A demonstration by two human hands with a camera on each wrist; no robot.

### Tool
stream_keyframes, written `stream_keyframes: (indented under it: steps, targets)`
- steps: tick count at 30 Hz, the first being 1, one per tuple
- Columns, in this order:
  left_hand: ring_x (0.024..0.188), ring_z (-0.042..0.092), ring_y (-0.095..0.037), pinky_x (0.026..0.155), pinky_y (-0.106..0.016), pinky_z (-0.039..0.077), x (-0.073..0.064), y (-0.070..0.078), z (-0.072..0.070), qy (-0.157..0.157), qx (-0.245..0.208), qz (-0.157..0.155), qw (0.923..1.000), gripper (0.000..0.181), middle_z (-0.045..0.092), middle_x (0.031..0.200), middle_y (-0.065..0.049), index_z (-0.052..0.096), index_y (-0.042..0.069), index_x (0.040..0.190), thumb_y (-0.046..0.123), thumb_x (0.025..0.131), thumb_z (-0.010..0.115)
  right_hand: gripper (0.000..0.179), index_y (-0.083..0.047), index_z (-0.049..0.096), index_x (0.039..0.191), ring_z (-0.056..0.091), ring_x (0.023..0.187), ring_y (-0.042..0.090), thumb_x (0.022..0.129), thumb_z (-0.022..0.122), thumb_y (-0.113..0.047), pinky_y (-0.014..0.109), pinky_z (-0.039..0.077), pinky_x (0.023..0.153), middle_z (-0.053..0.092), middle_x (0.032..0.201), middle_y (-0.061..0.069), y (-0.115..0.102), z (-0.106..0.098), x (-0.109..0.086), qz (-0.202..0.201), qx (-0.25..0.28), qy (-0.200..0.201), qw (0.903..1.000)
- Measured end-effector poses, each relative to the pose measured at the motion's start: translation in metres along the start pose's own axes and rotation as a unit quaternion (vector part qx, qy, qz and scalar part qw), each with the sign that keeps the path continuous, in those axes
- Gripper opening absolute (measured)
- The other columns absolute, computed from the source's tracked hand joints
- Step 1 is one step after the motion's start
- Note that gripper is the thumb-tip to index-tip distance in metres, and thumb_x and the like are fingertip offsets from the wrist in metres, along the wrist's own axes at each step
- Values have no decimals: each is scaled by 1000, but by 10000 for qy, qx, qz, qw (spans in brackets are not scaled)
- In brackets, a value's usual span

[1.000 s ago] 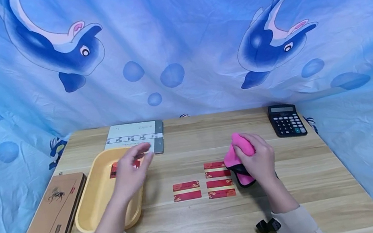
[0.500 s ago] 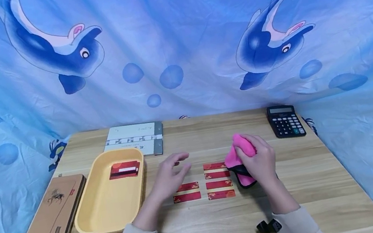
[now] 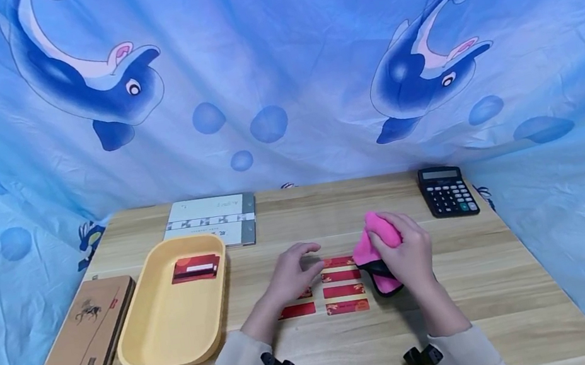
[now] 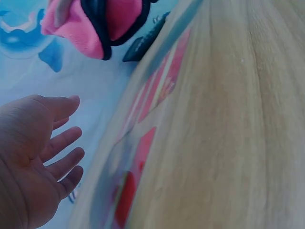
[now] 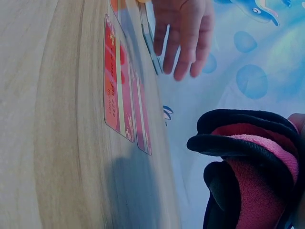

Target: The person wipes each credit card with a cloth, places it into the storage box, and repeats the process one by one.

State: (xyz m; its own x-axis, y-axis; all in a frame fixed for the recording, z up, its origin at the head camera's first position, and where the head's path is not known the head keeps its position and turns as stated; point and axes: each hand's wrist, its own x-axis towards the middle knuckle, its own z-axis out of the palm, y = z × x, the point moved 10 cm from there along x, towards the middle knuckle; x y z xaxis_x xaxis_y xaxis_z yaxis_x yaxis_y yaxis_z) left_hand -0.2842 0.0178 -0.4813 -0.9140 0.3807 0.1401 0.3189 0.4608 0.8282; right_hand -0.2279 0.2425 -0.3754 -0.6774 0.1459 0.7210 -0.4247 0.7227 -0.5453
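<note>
My left hand (image 3: 291,275) hovers over the left pair of red-and-gold cards (image 3: 298,310), partly covering it, with thumb and fingers apart and nothing between them. Its fingertips reach toward the right column of several red-and-gold cards (image 3: 344,290), lying flat on the table. In the left wrist view the left hand (image 4: 35,152) has its fingers loosely spread. My right hand (image 3: 412,256) grips a bunched pink cloth with black edging (image 3: 368,250), held just right of that column. The right wrist view shows the cloth's black-edged folds (image 5: 257,176) close up.
A yellow plastic tray (image 3: 174,329) on the left holds red cards (image 3: 195,269). Beside it lies a brown wallet (image 3: 87,336), and behind it a grey-white notebook (image 3: 208,215). A black calculator (image 3: 447,191) sits at the back right, before a blue dolphin-print curtain (image 3: 275,70).
My left hand has moved right, from over the yellow tray to above the cards on the table. The right hand keeps its grip on the pink cloth, almost still.
</note>
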Motion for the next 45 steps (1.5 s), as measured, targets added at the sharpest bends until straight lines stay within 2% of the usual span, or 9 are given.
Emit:
stream_keyframes:
  steps: [10,17,20,30,36,40,42,45]
  targets:
    - [123,55,-21,107,-44,46,9,-12,19,-325,1,-124,9994,47,61,134,-3,64,11,133,27,92,77,39,-4,75,115,70,98,30,78,87,-9,49,59,81,74,109,13,2,-1,1,64,-28,-61,10000]
    - [126,51,-23,110,-44,42,12,-15,27,-546,524,-102,9971,55,62,134,-3,65,14,132,27,83,86,39,-2,75,114,71,97,31,78,87,-8,50,59,81,74,107,14,4,0,1,42,-56,-62,10000]
    - [124,52,-22,109,-43,43,13,-17,27,-533,658,-151,9963,52,63,132,-2,67,15,131,25,83,86,39,-2,74,114,70,98,32,78,87,-9,50,59,81,73,108,15,6,0,1,84,-74,-89,9999]
    - [121,52,-22,109,-43,43,16,-20,28,-523,674,-361,9957,54,62,130,-4,65,14,132,22,83,86,38,-3,75,114,70,98,32,78,87,-9,50,59,82,73,108,15,9,1,0,83,-82,-106,9999]
    - [117,51,-21,109,-43,41,16,-21,28,-425,491,-306,9974,37,62,122,0,68,17,116,17,83,86,39,-3,74,115,70,98,31,79,86,-8,50,59,82,73,107,14,10,2,-1,125,-50,-135,9998]
    - [112,52,-20,106,-42,43,17,-23,25,-335,242,-245,9988,29,59,117,1,67,19,104,10,82,85,38,-3,75,114,71,97,32,79,86,-8,51,59,81,74,107,14,10,2,-1,57,-47,-84,9999]
    - [109,53,-19,102,-40,47,17,-25,22,-251,139,-246,9993,33,56,117,1,66,19,107,6,83,84,38,-3,75,114,71,96,32,78,87,-7,51,59,80,74,106,14,10,2,-2,17,-43,-52,10000]
    - [102,52,-20,90,-36,51,16,-28,17,-107,-14,-300,9995,49,52,122,-3,61,17,126,2,84,82,38,-3,75,114,71,95,31,78,87,-8,50,59,79,74,105,13,11,3,-2,-11,-49,-34,10000]
